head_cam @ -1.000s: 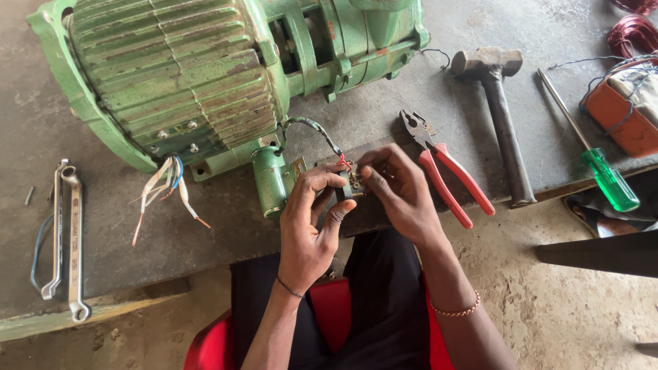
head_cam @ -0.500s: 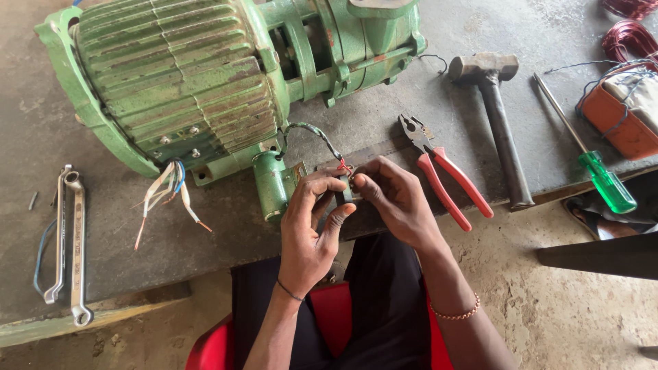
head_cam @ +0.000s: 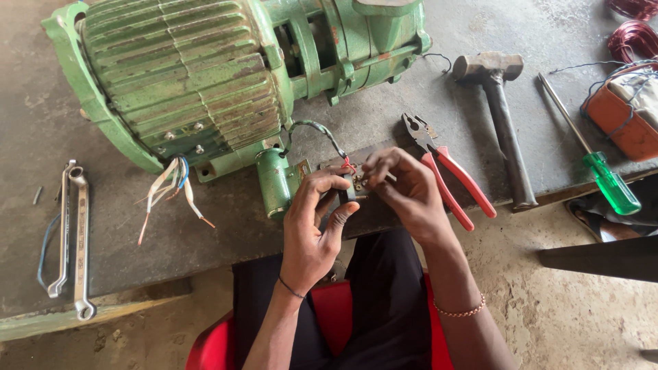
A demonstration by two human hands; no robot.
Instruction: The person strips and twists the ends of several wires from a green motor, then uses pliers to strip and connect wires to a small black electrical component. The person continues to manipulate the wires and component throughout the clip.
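Two spanners (head_cam: 68, 240) lie near the bench's left edge. My left hand (head_cam: 312, 229) and right hand (head_cam: 404, 192) both pinch a small terminal block (head_cam: 355, 183) at the front edge, below the green motor (head_cam: 205, 75). Red-handled pliers (head_cam: 449, 171) lie just right; bare bench lies between spanners and hands.

At the centre of the frame the left hand (head_cam: 312, 229) and the right hand (head_cam: 404, 192) meet at the bench edge, both pinching a small terminal block (head_cam: 356, 183) with red-tipped wires. A dark cable (head_cam: 317, 128) runs from it up to the big green electric motor (head_cam: 205, 75) filling the upper left. Loose coloured wires (head_cam: 170, 186) hang from the motor's lower side. Two spanners (head_cam: 72, 236) lie at the left edge. Right of the hands lie red-handled pliers (head_cam: 449, 171), a hammer (head_cam: 504, 123) and a green-handled screwdriver (head_cam: 593, 154).
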